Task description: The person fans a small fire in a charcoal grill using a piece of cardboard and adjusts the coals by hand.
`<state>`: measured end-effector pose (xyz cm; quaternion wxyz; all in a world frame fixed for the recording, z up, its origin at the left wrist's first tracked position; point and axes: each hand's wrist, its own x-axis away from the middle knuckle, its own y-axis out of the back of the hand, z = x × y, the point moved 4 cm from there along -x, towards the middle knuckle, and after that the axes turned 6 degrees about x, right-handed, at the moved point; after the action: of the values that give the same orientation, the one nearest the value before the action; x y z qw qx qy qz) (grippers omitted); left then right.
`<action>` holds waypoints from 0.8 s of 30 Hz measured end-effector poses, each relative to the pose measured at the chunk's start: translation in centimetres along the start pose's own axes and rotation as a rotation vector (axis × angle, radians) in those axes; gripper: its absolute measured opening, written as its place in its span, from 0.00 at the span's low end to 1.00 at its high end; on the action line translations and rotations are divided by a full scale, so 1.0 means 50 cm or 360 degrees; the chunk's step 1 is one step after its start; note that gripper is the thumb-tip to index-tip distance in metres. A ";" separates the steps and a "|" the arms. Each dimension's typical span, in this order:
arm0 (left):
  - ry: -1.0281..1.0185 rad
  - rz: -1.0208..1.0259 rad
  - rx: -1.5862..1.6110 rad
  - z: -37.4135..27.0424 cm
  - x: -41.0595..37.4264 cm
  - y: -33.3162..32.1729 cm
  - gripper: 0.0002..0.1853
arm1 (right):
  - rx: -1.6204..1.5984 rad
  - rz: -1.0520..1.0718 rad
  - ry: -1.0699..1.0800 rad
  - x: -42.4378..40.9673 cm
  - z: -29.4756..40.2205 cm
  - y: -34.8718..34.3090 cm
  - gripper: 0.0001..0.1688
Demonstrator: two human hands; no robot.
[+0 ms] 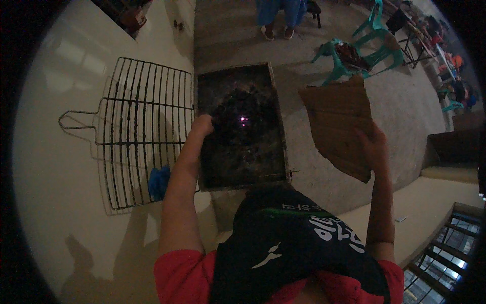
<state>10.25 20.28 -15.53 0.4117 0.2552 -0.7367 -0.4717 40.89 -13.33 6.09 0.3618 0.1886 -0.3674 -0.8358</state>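
In my right hand (374,146) is a torn piece of brown cardboard (338,125), held at its right side. My left hand (203,125) rests at the left edge of a dark rectangular charcoal grill tray (246,159); its fingers are bent and partly hidden, so a hold on anything cannot be made out. Near the middle of the tray a small pinkish ember (243,121) glows among dark coals. A wire grill rack (153,103) with a looped handle leans against the pale wall, left of the tray. Something blue (158,183) lies by the rack's lower part, beside my left forearm.
Beyond the tray a person (281,15) stands on the concrete floor. Green plastic chairs (387,47) stand at the upper right, one bearing a tray of dark reddish food (351,56). Barred windows (436,258) are at the lower right.
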 end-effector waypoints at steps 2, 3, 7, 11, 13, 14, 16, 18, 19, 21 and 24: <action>0.0011 0.0026 0.0011 -0.009 0.011 -0.001 0.13 | -0.0034 -0.0018 -0.0070 0.005 -0.005 0.002 0.18; -0.0004 0.0014 0.0042 -0.012 0.015 0.000 0.13 | 0.0000 0.0006 -0.0085 0.005 -0.004 0.002 0.18; -0.0072 -0.0012 0.0032 -0.016 0.020 0.000 0.13 | 0.0057 0.0071 -0.0115 0.004 0.002 0.000 0.18; -0.0096 -0.0012 0.0050 -0.013 0.007 -0.022 0.13 | 0.0023 -0.0043 0.0019 -0.003 0.005 -0.008 0.17; -0.0096 -0.0038 0.0128 -0.006 0.006 -0.029 0.13 | 0.0002 -0.0033 0.0027 -0.004 0.014 -0.011 0.17; -0.0094 -0.0052 0.0167 -0.002 0.006 -0.032 0.13 | -0.0010 -0.0028 0.0031 -0.004 0.019 -0.012 0.17; -0.0090 -0.0046 0.0217 -0.016 0.010 -0.016 0.13 | 0.0034 -0.0015 -0.0003 -0.003 0.022 -0.009 0.17; -0.0078 -0.0102 0.0268 -0.019 0.011 -0.007 0.13 | 0.0026 0.0003 -0.0039 -0.002 0.024 -0.009 0.17; -0.0070 -0.0161 0.0295 -0.014 0.010 -0.006 0.13 | -0.0004 0.0015 -0.0058 -0.002 0.025 -0.010 0.17; -0.0046 -0.0168 0.0297 -0.006 0.003 -0.003 0.13 | -0.0031 0.0018 -0.0067 -0.001 0.029 -0.011 0.17; -0.0010 -0.0020 0.0197 -0.003 -0.009 -0.007 0.13 | -0.0031 -0.0007 -0.0021 -0.001 0.032 -0.010 0.17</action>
<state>10.61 20.42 -15.99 0.3898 0.2834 -0.7641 -0.4287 39.75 -12.31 6.74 0.3592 0.1803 -0.3613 -0.8414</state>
